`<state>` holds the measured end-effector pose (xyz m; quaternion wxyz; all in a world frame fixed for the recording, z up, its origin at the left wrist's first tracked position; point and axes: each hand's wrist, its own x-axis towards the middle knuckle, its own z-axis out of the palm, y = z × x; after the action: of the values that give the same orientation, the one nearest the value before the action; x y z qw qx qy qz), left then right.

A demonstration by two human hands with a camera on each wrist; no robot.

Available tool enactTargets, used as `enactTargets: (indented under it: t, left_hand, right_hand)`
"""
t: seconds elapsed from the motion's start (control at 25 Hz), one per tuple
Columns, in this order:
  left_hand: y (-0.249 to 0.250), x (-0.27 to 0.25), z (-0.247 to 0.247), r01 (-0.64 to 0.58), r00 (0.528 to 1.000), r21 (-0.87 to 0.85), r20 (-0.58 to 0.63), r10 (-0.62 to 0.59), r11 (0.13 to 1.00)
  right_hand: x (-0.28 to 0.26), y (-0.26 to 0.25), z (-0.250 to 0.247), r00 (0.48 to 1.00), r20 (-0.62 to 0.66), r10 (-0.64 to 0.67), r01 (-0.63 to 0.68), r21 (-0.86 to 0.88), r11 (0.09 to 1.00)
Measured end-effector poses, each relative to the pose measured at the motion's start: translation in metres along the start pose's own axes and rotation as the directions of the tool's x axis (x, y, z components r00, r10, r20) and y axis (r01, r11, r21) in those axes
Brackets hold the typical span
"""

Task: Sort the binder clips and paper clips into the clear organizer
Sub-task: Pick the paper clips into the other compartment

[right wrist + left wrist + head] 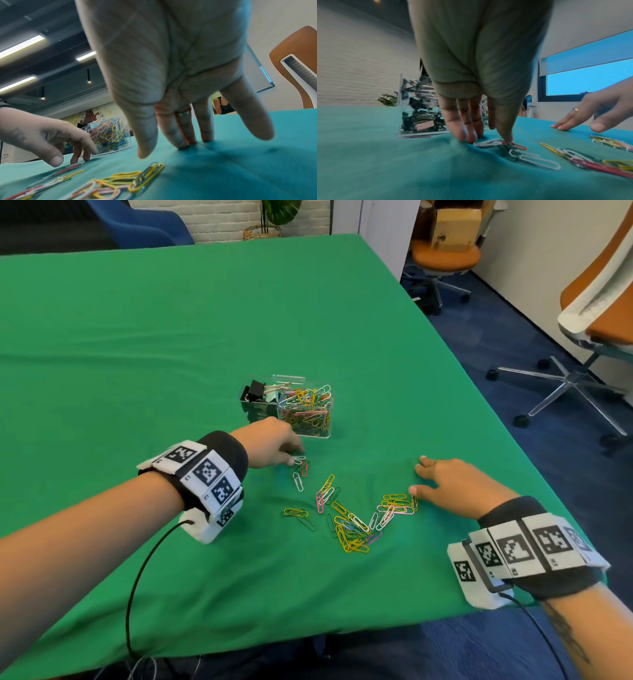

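The clear organizer (pixel 318 433) stands mid-table on the green cloth; black binder clips (pixel 255 392) fill its left compartment and coloured paper clips (pixel 306 410) its right. Loose paper clips (pixel 352 525) lie scattered in front of it. My left hand (pixel 294 459) reaches down just in front of the organizer, its fingers (pixel 462 134) on the cloth beside a white clip (pixel 486 143) and its thumb on a red and green pair (pixel 513 145); nothing is lifted. My right hand (pixel 416 477) lies spread to the right, fingertips (pixel 181 143) pressing the cloth and thumb beside yellow clips (pixel 397 501).
The table's right edge (pixel 479 419) runs close to my right hand, with office chairs (pixel 596 337) on the blue floor beyond. A cable (pixel 144 570) hangs from my left wristband over the near edge. Green cloth stretches to the left and behind the organizer.
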<state>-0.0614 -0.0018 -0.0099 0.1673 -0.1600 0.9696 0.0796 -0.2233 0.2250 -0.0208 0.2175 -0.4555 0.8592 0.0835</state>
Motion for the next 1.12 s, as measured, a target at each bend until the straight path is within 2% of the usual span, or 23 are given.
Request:
enactTargets:
  t: [0.08, 0.2, 0.44, 0.64, 0.88, 1.12]
  left_hand:
    - [0.002, 0.0, 0.0, -0.056, 0.997, 0.017, 0.046, 0.055, 0.998]
    - [0.005, 0.005, 0.0, -0.07, 0.995, 0.048, 0.078, 0.066, 0.996]
    - [0.001, 0.01, 0.005, 0.001, 1.0, -0.152, 0.014, 0.002, 0.988]
    - [0.006, 0.008, 0.0, -0.001, 0.99, -0.23, -0.138, -0.031, 0.973]
    - [0.015, 0.002, 0.017, 0.047, 0.997, -0.143, -0.05, -0.055, 0.989]
    - [0.018, 0.006, 0.02, 0.044, 0.995, -0.145, -0.086, -0.057, 0.988]
  right_hand:
    - [0.0, 0.0, -0.001, 1.0, -0.002, 0.003, -0.003, -0.005, 1.0]
    - [0.001, -0.001, 0.001, 1.0, -0.01, 0.001, -0.001, -0.009, 1.0]
    - [-0.003, 0.001, 0.003, 0.999, -0.046, -0.001, 0.002, 0.01, 1.0]
    - [-0.001, -0.002, 0.004, 0.998, -0.049, 0.031, -0.033, -0.039, 0.999]
    - [0.003, -0.005, 0.006, 0.997, -0.046, 0.06, -0.062, -0.049, 0.997]
    - [0.005, -0.006, 0.008, 0.996, -0.041, 0.073, -0.075, -0.058, 0.995]
